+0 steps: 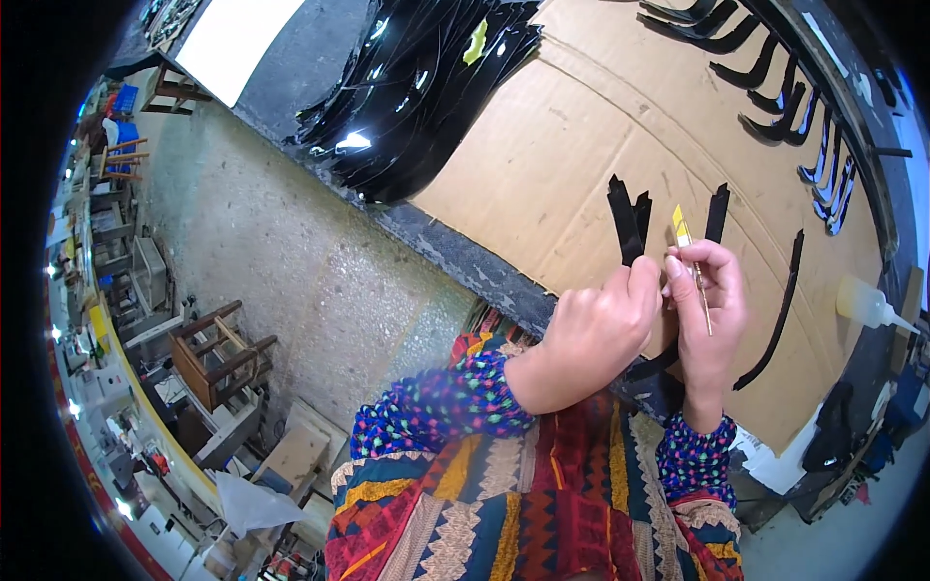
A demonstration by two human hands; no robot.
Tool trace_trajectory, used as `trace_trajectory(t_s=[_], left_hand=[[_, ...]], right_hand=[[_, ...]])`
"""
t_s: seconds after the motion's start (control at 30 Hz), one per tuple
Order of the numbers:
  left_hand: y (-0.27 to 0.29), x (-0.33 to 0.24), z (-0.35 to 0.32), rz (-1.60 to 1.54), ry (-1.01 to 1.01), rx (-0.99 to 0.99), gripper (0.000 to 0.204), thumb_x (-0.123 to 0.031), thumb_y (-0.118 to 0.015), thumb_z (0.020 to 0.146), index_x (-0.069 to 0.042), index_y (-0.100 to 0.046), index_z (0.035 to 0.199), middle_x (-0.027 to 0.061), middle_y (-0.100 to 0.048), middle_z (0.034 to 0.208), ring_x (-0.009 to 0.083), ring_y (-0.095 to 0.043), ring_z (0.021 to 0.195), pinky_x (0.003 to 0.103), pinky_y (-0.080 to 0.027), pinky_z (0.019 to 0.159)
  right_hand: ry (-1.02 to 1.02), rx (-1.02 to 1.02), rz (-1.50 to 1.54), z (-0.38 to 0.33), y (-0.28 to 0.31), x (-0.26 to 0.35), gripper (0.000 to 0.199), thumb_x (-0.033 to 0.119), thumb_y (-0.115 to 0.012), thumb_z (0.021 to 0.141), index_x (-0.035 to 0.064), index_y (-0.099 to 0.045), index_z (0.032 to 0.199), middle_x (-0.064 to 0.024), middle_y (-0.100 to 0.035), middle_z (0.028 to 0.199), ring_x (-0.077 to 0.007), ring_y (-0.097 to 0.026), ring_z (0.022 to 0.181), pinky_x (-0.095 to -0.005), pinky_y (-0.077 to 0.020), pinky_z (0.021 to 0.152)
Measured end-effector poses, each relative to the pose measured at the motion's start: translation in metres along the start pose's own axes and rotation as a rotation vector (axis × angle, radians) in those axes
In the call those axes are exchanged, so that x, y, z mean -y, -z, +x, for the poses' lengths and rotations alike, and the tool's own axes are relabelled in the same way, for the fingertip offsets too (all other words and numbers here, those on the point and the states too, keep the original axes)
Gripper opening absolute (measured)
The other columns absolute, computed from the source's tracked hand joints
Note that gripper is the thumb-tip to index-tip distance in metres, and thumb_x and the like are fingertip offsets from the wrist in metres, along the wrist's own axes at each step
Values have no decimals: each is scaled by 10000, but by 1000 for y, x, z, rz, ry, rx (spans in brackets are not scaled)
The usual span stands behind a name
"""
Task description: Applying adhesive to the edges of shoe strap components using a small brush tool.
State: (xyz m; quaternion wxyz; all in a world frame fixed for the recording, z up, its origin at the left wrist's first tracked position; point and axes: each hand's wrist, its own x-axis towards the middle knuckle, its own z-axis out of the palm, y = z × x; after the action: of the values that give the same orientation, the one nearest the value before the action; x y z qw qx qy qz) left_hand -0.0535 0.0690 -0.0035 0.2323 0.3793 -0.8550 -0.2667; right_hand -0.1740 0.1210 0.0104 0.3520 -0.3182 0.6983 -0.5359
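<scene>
My left hand (591, 334) pinches two short black strips (628, 221) that stick up above its fingers. My right hand (709, 305) is closed on a thin brush (693, 259) with a yellow tip, held close to the strips; another black strip (717, 213) rises behind that hand. Both hands hover over a sheet of brown cardboard (562, 165) that covers the workbench. A long curved black strip (775, 320) lies on the cardboard to the right of my right hand.
A big stack of glossy black curved pieces (417, 87) lies at the cardboard's far left. Several curved black strips (775, 87) line the far right edge. A translucent squeeze bottle (867, 305) lies at right. Wooden stools (218, 353) stand on the concrete floor at left.
</scene>
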Motion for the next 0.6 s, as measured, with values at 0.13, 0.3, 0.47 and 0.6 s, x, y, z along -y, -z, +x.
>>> trace_trajectory(t_s=[0.13, 0.3, 0.47, 0.6], left_hand=[[9, 5, -2, -131, -34, -49, 148, -88, -652, 873, -40, -515, 841, 94, -526, 609, 226, -596, 519, 343, -471, 444], [17, 15, -7, -204, -8, -85, 123, -101, -685, 852, -36, -580, 849, 91, -592, 663, 227, -618, 535, 333, -488, 467], [68, 28, 1, 110, -32, -358, 142, -49, -739, 795, -74, -599, 786, 28, -529, 580, 137, -536, 441, 285, -463, 411], [109, 55, 31, 352, -105, -638, 74, -46, -728, 826, -48, -658, 803, 35, -619, 647, 97, -573, 474, 252, -470, 434]], right_hand=[[113, 5, -166, 4, -5, -6, 183, -11, -666, 873, 12, -566, 1025, -59, -589, 968, -109, -582, 807, -242, -485, 691], [310, -20, -391, 6, -15, -9, 268, -26, -717, 806, 18, -564, 1021, -109, -576, 953, -195, -591, 814, -284, -474, 695], [332, -38, -453, 6, -13, -10, 284, -6, -736, 798, 15, -555, 1016, -119, -578, 949, -231, -595, 810, -319, -481, 702], [349, -41, -463, 8, -12, -13, 281, -5, -736, 798, 13, -555, 1012, -123, -580, 945, -238, -597, 792, -322, -483, 703]])
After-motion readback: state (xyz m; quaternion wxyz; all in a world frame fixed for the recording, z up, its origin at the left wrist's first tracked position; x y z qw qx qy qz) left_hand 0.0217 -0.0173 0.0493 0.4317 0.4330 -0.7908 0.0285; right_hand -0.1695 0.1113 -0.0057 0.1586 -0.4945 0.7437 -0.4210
